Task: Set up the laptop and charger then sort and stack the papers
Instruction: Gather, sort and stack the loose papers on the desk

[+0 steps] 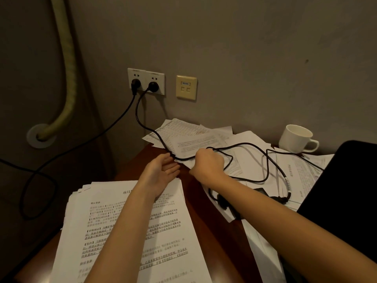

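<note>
**Charger plugged in, cable being handled, papers mostly unsorted**

The charger's round black plug (pixel 153 86) sits in the right-hand white wall socket plate (pixel 156 77), so that part of the setup looks done. From it the thin black rubbery charger cable (pixel 244 145) droops down the wall, crosses the loose sheets and loops in slack curves toward the right. The right hand (pixel 208 164) has its grip closed in a fist around this cable near the counter's far edge. The left hand (pixel 163 170) is beside it, palm up, fingers straight and relaxed, its fingertips at or just under the cable; whether they touch it cannot be told. It holds nothing.

A dark flat shape (pixel 344 201) at the right edge may be the laptop, but too little shows to be sure, and no cable end can be seen joined to it. I judge the laptop connection unfinished.

The papers are only partly dealt with. One thick stack of white printed sheets (pixel 102 231) lies near the person, its edges slightly fanned, overhanging the dark reddish-brown polished wooden counter (pixel 195 197). Beyond the hands, scattered white printed pages (pixel 193 135) overlap at odd angles, thin and limp, some under the cable. They would need gathering after the cable is cleared off them.

A glossy white ceramic mug (pixel 295 138) with a handle stands at the far right among the sheets.
</note>
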The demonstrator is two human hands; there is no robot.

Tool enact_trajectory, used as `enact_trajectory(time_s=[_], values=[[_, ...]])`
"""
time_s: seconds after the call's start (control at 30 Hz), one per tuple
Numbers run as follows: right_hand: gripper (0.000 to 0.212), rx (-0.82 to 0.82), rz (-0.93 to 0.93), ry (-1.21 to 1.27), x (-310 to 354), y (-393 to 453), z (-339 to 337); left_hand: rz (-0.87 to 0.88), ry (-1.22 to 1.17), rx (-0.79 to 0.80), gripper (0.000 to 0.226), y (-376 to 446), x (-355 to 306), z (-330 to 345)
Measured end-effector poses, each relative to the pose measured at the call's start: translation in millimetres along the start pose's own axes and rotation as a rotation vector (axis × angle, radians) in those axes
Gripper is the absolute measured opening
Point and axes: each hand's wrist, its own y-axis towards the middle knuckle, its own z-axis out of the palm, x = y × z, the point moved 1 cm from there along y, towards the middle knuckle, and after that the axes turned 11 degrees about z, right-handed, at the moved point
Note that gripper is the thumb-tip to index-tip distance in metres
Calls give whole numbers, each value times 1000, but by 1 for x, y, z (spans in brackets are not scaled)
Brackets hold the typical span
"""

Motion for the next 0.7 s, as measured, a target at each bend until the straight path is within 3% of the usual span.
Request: enact_trajectory(time_s=[0.07, 0.17, 0.27, 0.37, 0.43, 0.57, 0.7], values=[[39, 29, -8, 95, 0, -5, -4, -14, 6, 66, 51, 0, 0, 1], [30, 54, -102, 148, 1, -18, -6, 60, 215, 109, 31, -4, 0, 8], [22, 39, -238, 206, -1, -30, -2, 254, 501, -43, 18, -4, 4, 10], [23, 1, -219, 327, -12, -31, 6, 287, 470, -118, 25, -5, 6, 5], [24, 6, -200, 229, -23, -30, 10, 280, 453, -142, 25, -6, 6, 4], [33, 100, -243, -201, -45, -32, 9, 358, 504, -182, 24, -12, 1, 5], [35, 129, -57, -375, -61, -18, 5, 476, 432, -214, 27, -29, -28, 4]])
